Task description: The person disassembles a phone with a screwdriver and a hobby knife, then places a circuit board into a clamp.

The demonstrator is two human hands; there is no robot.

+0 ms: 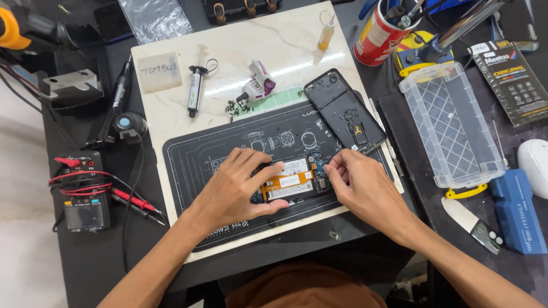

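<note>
On the black work mat (228,149), near its front edge, an opened phone (291,181) is being worked on by two bare hands. The left hand (240,185) is being laid over the left end of the phone, with its fingers spread a little and bent down. The phone's top edge is being touched by the fingertips, and its bottom edge is being pressed by the thumb, so the phone is being held in a loose grip. The right hand (362,183) is being kept at the right end of the phone, with its fingers pinched close together. The small parts at that end are being touched by the fingertips; whether something tiny is being pinched cannot be told.

The phone is lying flat with its insides facing up, and an orange strip is showing across it. Its long side is running left to right along the mat, tilted up a little at the right.

At the mat's back right corner, a black back cover (343,111) is lying. Just behind the mat, a grey syringe (195,90) is resting on the white board (251,45).
</note>
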